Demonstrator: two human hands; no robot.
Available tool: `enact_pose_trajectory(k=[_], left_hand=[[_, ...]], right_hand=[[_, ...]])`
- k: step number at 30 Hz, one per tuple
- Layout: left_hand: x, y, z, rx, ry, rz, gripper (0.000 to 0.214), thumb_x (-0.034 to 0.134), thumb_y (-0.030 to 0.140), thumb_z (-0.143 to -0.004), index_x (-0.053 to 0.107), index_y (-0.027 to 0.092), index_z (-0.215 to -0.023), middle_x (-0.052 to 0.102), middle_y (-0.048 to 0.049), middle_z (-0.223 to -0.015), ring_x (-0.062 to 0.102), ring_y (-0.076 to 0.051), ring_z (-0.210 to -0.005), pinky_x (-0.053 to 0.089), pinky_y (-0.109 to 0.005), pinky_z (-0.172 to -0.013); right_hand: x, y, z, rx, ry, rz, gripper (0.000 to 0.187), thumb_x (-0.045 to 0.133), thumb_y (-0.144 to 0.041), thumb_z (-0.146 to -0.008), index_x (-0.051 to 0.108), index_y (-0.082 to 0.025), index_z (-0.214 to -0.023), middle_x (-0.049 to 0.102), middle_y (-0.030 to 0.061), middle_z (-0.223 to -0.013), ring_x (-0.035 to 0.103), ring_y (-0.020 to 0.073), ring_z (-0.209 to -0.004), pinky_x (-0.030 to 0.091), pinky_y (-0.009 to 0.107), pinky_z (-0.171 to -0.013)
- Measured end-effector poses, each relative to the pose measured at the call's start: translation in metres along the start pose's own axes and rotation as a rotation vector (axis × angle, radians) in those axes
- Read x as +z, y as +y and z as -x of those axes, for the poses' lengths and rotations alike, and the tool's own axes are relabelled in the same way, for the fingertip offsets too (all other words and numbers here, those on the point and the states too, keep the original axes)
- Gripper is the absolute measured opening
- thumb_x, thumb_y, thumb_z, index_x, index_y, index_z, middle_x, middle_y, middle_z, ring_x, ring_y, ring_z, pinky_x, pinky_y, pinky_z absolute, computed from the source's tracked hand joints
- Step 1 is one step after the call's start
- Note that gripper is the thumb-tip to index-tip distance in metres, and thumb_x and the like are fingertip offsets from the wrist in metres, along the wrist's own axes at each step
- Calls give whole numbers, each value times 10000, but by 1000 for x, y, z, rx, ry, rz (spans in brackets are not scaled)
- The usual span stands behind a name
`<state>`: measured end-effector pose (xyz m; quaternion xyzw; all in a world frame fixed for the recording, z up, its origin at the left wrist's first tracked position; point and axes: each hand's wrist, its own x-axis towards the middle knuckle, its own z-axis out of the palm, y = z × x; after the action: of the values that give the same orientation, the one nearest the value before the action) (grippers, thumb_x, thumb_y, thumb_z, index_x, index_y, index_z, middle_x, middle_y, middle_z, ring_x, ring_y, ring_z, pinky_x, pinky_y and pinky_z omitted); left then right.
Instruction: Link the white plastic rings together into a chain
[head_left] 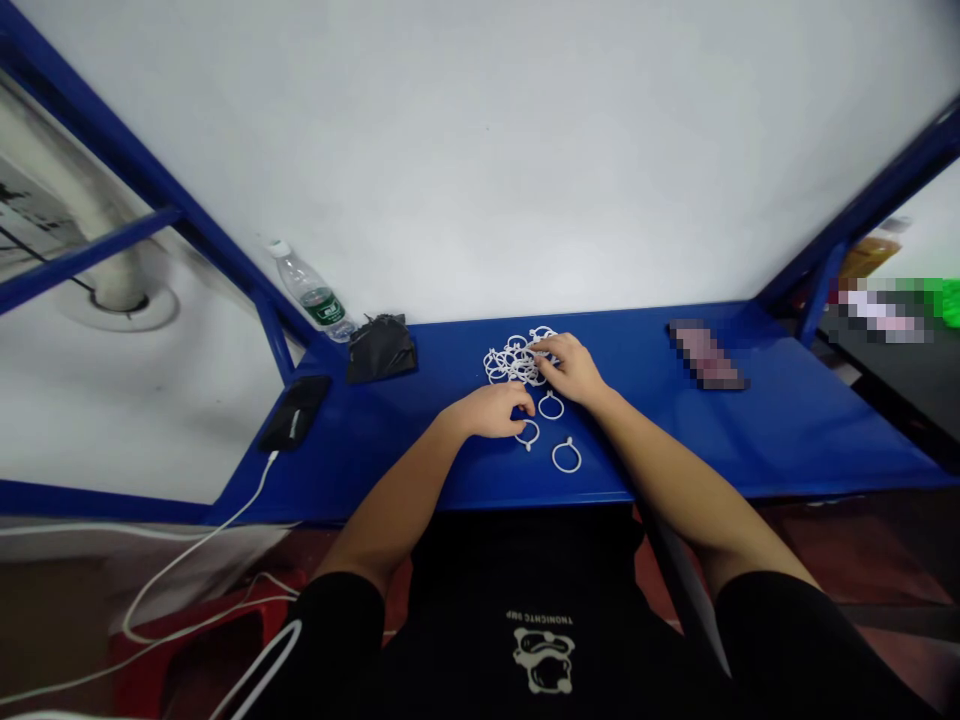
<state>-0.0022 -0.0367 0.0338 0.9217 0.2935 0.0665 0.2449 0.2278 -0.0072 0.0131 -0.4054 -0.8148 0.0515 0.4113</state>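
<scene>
Several white curtain rings (517,360), each with a small eyelet, lie in a tangled heap on the blue table. My right hand (571,370) reaches into the right side of this heap, its thumb and forefinger apart and touching rings. Lower and to the left, my left hand (495,408) has curled fingers, with the thumb side closed on the edge of a single white ring (531,436). Two more rings lie loose near me: one ring (551,405) just below my right hand, another ring (567,456) closer to the table's front edge.
On the blue table (450,480), a black plastic bag (381,348) and a clear bottle (319,298) stand at the back left. A black power bank (294,414) with a white cable (202,540) lies at the left edge. A blurred phone-like object (707,355) is at right. Blue frame bars flank both sides.
</scene>
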Motion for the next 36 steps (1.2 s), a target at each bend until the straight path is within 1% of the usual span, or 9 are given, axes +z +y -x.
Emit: enact_pose_trajectory(k=[3,5,11,15,19,23,27,30,36], left_hand=[[5,-1,-2,8,56,-40,120,650,170,-894,754,216,-931,714,-34,-1033,685,-184,-886,536,-310,-809],[7,-2,-4,-2,156,-69,135,609,171,-941,737,213,-933,726,-34,-990,694,-190,-884,548,-315,-804],[5,-2,-8,72,756,-32,306,505,168,-1039,682,211,-1286,747,-77,-1175,715,-176,-1052,570,-310,-936],[6,-3,-7,74,966,-68,275,514,165,-1023,732,195,-1187,751,-63,-1037,719,-146,-891,574,-260,-821],[10,-5,-8,116,1000,-72,224,545,188,-1004,749,189,-1098,748,-49,-942,704,-129,-787,565,-238,-746],[11,-7,-9,90,1027,-40,175,613,258,-996,744,190,-1090,747,-42,-922,681,-116,-724,548,-228,-702],[11,-9,-9,88,1025,-6,186,636,349,-1014,733,191,-1021,753,-36,-903,676,-117,-710,533,-231,-692],[11,-10,-9,20,999,-11,232,607,386,-1035,723,192,-980,755,-39,-887,679,-126,-715,529,-245,-705],[12,-9,-9,-38,958,-33,240,598,383,-1037,718,199,-940,743,-32,-842,681,-131,-729,525,-250,-708]], right_hand=[[1,0,0,-11,-2,-10,221,585,-287,-990,757,-225,-1115,791,100,-1093,697,286,-1032,538,502,-965],[0,-1,0,-27,10,-23,224,580,-292,-997,758,-225,-1114,791,96,-1079,698,278,-1026,539,495,-964],[-3,-6,-1,-166,-66,-133,229,585,-375,-1025,741,-258,-1146,786,62,-1051,704,246,-978,548,451,-920],[-3,-18,-1,-276,-157,-162,327,679,-524,-982,716,-234,-1130,769,76,-1009,683,242,-910,543,403,-840],[-1,-30,1,-299,-209,-123,294,581,-481,-1051,681,-216,-971,711,52,-832,644,212,-795,514,356,-768],[0,-33,3,-274,-187,-117,235,562,-400,-1042,646,-212,-930,687,38,-783,632,194,-732,494,323,-708],[-2,-30,5,-173,-154,-144,140,601,-344,-962,647,-219,-1002,707,27,-810,659,185,-718,497,297,-683],[-5,-27,6,-109,-183,-158,140,582,-312,-933,636,-226,-1028,725,34,-850,683,195,-742,509,300,-695],[-8,-23,6,-99,-248,-150,256,398,-358,-1044,618,-233,-1010,722,61,-894,682,228,-804,511,338,-752]])
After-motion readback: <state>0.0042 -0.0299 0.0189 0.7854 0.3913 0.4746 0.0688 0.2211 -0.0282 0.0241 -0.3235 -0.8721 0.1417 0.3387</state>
